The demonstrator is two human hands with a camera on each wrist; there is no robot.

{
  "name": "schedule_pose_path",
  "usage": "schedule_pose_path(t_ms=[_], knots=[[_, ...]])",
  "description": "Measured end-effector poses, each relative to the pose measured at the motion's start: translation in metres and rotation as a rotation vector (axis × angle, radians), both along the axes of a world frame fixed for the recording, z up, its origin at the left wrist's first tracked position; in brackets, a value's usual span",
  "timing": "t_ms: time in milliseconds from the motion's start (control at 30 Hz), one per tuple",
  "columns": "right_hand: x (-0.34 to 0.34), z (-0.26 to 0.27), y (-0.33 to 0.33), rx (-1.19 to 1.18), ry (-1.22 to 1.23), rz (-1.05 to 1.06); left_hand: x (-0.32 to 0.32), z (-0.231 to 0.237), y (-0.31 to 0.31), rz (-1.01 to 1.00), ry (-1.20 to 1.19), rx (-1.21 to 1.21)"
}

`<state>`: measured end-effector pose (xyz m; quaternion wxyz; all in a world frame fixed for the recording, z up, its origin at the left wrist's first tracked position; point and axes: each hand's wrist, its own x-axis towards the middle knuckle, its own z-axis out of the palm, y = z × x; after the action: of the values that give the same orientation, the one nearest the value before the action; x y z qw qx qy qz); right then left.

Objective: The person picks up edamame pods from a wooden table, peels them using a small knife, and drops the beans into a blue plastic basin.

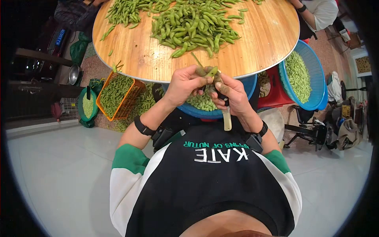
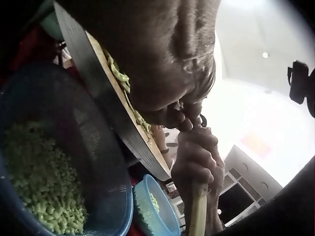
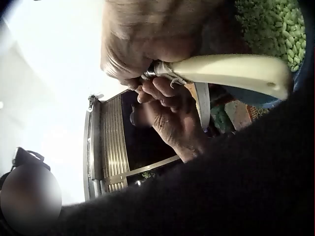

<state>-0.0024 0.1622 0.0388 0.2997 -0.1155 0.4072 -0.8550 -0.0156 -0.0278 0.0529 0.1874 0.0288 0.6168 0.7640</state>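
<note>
My left hand pinches a green soybean pod just in front of the table edge. The right hand meets it there, fingers curled round a knife whose cream handle sticks out below toward the body. In the right wrist view that handle shows at full length, but the blade is mostly hidden by the fingers. The fingertips of both hands come together at the pod. Beneath them sits a blue basket with shelled beans.
A heap of pods covers the far middle of the round wooden table. To the right stands a blue basket of beans; at left, an orange crate of pods and a green basin. Other people sit across.
</note>
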Motion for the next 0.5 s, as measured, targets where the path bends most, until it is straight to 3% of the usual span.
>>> schedule_pose_path(t_ms=[500], knots=[[0.0055,0.0011,0.0017,0.013,0.024,-0.021,-0.0001,-0.0053,-0.0007,-0.08,0.049,-0.013]])
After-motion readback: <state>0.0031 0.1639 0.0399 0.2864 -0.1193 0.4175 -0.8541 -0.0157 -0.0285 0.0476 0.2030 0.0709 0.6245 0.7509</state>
